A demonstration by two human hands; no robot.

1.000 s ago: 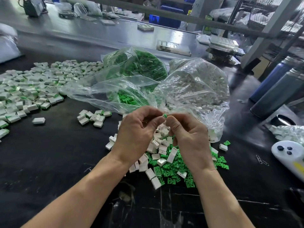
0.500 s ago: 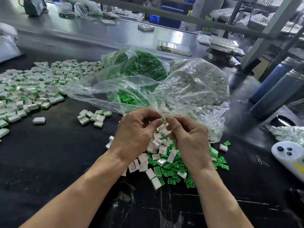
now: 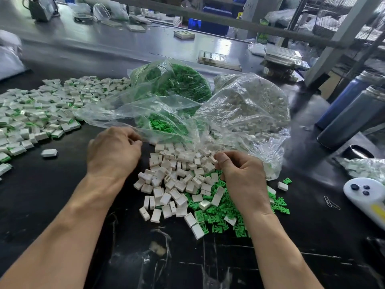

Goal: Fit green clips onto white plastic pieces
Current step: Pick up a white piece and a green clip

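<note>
White plastic pieces and green clips litter black worktable; hand states unclear.

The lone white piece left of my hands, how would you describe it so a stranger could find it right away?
Start at the big pile of finished pieces spread over the left of the black table. Just off that pile's near right edge, left of the left hand, one white piece lies by itself on bare table. Unlike its neighbours, it touches nothing.
</note>
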